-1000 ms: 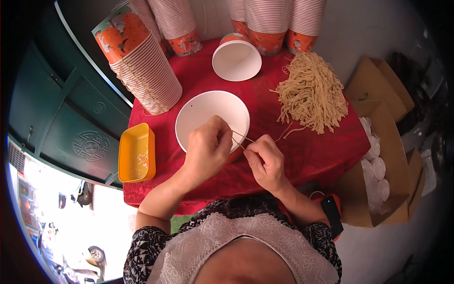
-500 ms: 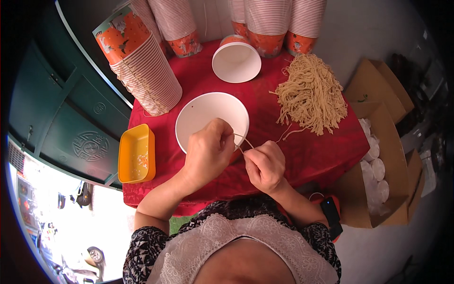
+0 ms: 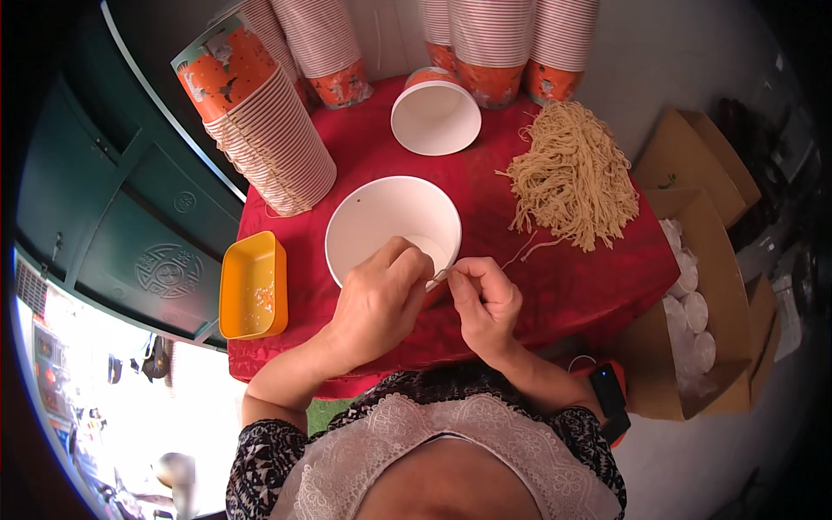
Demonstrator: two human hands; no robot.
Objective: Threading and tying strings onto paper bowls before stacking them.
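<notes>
A white-lined paper bucket stands on the table in front of me, its mouth facing up toward me. At its near rim, my left hand pinches a thin beige string. My right hand has thumb and index finger closed on the same string, just right of the rim. Only a short piece shows between the two hands. My left fingertips are partly hidden behind the knuckles. To the right lies a heap of beige strings, with a few loose ends trailing toward my right hand.
Nested orange-patterned buckets lean at the left, strings along their side. More stacks stand behind, near one bucket on its side. A yellow tray holds small scraps. Right of the red-covered table is an open cardboard box.
The string loop between my hands has become smaller, and my hands have come closer together. My left hand has lowered slightly; my right fingers now pinch nearer the rim.
</notes>
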